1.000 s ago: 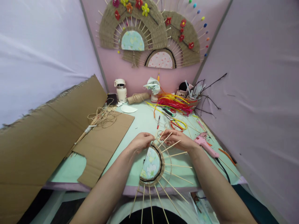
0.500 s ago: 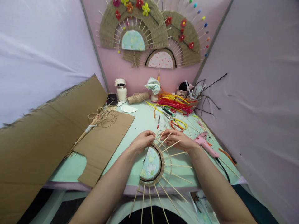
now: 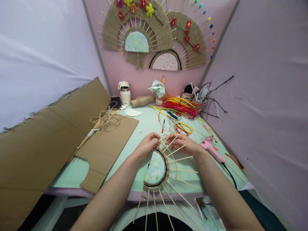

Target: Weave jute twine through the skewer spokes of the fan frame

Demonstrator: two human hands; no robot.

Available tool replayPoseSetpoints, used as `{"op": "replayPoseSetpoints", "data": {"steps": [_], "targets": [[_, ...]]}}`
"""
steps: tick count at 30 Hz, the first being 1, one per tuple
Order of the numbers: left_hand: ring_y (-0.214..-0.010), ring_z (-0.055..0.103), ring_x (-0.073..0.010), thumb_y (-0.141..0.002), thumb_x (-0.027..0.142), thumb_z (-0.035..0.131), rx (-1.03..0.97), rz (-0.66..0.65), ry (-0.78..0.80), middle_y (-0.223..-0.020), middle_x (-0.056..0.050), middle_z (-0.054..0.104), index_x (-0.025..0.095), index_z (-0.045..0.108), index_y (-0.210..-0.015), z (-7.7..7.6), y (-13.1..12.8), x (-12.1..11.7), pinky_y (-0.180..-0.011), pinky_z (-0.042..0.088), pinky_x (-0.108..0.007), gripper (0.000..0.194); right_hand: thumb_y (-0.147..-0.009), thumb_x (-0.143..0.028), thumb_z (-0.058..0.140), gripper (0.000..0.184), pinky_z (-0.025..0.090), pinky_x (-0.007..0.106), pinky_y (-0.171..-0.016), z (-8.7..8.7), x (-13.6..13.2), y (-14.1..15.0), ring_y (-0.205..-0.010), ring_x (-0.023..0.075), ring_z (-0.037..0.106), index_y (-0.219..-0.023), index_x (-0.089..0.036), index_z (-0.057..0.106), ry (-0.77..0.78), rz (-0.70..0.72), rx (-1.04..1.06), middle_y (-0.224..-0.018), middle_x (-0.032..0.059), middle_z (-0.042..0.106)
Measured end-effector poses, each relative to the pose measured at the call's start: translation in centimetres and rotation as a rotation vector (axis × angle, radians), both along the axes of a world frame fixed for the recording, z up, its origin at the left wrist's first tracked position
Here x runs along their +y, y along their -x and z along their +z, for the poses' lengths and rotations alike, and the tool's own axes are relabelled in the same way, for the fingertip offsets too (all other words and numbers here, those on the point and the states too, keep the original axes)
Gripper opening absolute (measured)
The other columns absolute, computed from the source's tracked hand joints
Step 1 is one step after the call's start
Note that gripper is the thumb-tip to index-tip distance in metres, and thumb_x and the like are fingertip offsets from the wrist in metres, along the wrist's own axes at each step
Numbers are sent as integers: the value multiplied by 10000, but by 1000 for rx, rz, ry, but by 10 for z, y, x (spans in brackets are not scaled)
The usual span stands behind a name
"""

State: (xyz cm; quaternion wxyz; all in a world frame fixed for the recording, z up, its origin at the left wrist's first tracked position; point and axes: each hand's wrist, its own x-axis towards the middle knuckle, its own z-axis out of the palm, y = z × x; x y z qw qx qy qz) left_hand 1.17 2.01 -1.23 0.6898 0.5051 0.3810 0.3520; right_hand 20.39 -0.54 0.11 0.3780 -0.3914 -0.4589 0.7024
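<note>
From my end, the half-round piece (image 3: pixel 156 169) sits at the table's near edge, btwn the forearms. Long axis runs near-L to far-R, flat side facing L, curved rim R and toward the wearer. Its thin sticks (image 3: pixel 180 158) fan off the rim, some out past the edge.

L hand (image 3: pixel 149 143) is at the far tip, fingertips close tog.; can't tell what's btwn them. R hand (image 3: pixel 184 143) has fingers part-curled behind the far sticks; grip can't tell.

Surface: pale green table (image 3: pixel 120 178) w/ lilac edge. Beyond the hands: red marker (image 3: pixel 163 126), yellow/red-handled scissors (image 3: pixel 184 129), pile of red/yellow strips (image 3: pixel 181 106). Pink glue gun (image 3: pixel 213 150) by R forearm. Brown cardboard (image 3: pixel 113 141) on L, w/ twine-tangled stick bundle (image 3: pixel 99 123) on it. Twine roll (image 3: pixel 142 101) and white flask (image 3: pixel 125 94) at back.

Room: pink back wall (image 3: pixel 134 76) w/ 2 big woven fans (image 3: pixel 163 35) hung up, pale fabric sides L & R.
</note>
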Motion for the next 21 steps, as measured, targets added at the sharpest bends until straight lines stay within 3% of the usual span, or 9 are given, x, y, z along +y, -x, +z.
{"op": "replayPoseSetpoints", "data": {"steps": [9, 16, 21], "targets": [[-568, 486, -71, -693, 290, 550, -57, 17, 163, -703, -1, 535, 153, 541, -801, 6, 2, 1, -540, 344, -199, 175, -681, -225, 680, 208, 391, 215, -595, 2, -1, 1, -711, 108, 566, -882, -175, 665, 2, -7, -18, -837, 24, 657], [-485, 343, -76, -752, 601, 476, 258, 35, -150, -536, 23, 425, 142, 552, -610, -2, 3, 6, -484, 246, -231, 486, -686, -236, 673, 203, 394, 230, -620, 2, -2, 0, -726, 112, 575, -881, -180, 659, 14, -6, -8, -851, 22, 665], [-470, 327, -86, -744, 597, 478, 304, -79, -187, -501, 26, 414, 145, 589, -607, 4, 4, 1, -480, 231, -245, 485, -686, -222, 673, 213, 404, 230, -627, -1, -1, -1, -729, 116, 577, -895, -182, 656, 7, -7, 9, -859, 25, 666]]}}
